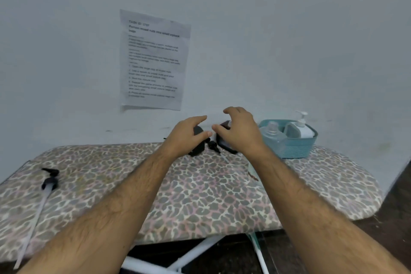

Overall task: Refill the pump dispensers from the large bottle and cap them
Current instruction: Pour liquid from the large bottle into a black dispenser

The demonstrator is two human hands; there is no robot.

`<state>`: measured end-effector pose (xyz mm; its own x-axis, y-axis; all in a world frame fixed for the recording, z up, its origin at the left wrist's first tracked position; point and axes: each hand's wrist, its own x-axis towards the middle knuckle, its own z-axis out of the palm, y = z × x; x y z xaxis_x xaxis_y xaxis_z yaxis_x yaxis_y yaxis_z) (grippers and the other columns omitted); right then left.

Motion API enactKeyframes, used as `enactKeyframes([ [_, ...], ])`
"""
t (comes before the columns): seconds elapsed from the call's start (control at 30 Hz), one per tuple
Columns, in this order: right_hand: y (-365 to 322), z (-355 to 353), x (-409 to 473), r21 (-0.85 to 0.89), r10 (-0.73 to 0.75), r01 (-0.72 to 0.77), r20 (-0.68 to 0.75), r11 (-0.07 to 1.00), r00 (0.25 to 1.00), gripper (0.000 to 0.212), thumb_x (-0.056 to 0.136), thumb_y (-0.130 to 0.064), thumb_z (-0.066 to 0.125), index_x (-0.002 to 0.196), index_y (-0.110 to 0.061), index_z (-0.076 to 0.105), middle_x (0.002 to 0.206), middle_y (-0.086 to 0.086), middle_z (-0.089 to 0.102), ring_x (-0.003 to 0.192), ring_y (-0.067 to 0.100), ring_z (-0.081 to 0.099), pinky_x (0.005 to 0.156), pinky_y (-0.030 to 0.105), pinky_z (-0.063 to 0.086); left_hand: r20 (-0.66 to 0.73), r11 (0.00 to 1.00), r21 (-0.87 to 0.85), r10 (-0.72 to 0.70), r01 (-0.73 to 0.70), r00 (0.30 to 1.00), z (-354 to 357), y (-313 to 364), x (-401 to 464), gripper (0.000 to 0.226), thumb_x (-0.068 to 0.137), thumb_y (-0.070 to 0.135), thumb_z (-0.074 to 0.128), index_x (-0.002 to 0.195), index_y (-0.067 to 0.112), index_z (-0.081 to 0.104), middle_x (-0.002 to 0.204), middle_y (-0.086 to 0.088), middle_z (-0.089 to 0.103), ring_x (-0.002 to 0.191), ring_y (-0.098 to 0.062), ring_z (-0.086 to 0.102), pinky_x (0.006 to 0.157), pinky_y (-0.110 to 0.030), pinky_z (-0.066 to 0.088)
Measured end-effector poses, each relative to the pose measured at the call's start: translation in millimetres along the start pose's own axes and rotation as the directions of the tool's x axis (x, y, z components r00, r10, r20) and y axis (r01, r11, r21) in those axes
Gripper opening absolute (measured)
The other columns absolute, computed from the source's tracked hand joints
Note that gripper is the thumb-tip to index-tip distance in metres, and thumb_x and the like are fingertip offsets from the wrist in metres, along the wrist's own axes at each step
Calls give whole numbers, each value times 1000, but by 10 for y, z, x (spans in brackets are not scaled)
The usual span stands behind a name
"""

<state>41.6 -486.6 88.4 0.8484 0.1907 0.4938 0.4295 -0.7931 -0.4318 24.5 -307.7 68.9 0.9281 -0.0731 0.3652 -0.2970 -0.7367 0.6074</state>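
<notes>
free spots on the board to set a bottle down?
Bare cover between the forearms, and left of it up to the loose pump; also the rounded right end below the teal basket. Crowded: the back edge, where both hands hover over dark dispensers.

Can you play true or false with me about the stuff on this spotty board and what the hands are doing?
1. A black pump head lies alone on the board's left side. True.
2. The basket is red. False: it is teal.
3. A white-pump bottle stands in the basket. True.
4. The left hand is lifting the basket. False: both it and the right hand hover by the black dispensers.
</notes>
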Motion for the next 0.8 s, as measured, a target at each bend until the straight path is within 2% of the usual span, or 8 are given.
enactKeyframes([
  [0.07,-29,190,-82,18,22,-23,33,1000,999,59,86,-49,65,133,-16,54,134,6,54,123,23,49,96,40,47,12,999,0,-41,41,999,20,-144,-124,62,94,40,64,149,19,45,151,1,48,138,-16,44,114,-35,37],
  [0.13,-40,380,-150,52,52,-56,81,997,995,59,85,-50,66,131,-15,55,130,6,56,118,22,53,93,38,49,18,996,4,-86,86,996,40,-286,-232,63,94,42,64,149,20,44,151,1,48,136,-18,46,112,-39,39],
  [0.27,-36,689,-231,136,120,-143,170,980,978,57,84,-45,69,130,-13,56,126,6,60,109,21,59,86,34,50,19,987,-8,-162,162,987,63,-534,-367,64,95,38,64,151,17,42,152,0,46,138,-19,45,111,-34,38],
  [0.37,-13,882,-286,199,178,-220,210,955,961,57,83,-38,73,132,-13,54,131,6,59,116,21,57,92,33,47,38,976,-40,-211,213,977,76,-712,-431,65,94,40,64,151,17,42,151,-1,48,135,-16,48,110,-34,39],
  [0.5,15,1092,-246,283,229,-285,216,916,949,59,83,-31,76,133,-12,52,131,4,59,119,19,56,89,27,42,26,962,-93,-255,257,967,120,-900,-439,67,92,40,67,151,18,42,152,-3,47,135,-17,48,112,-39,40],
  [0.67,35,1327,-100,376,292,-352,207,858,934,68,81,-31,78,137,-12,45,133,5,57,120,20,54,97,31,43,-1,933,-196,-309,303,951,255,-1093,-426,66,93,36,67,150,19,41,151,-4,47,136,-19,47,112,-39,41],
  [0.8,31,1503,40,426,306,-350,170,834,937,74,79,-32,80,138,-12,41,127,5,59,110,17,55,91,28,43,-3,916,-239,-332,322,943,339,-1224,-418,66,93,35,67,150,18,41,151,-3,47,135,-18,48,112,-41,42],
])
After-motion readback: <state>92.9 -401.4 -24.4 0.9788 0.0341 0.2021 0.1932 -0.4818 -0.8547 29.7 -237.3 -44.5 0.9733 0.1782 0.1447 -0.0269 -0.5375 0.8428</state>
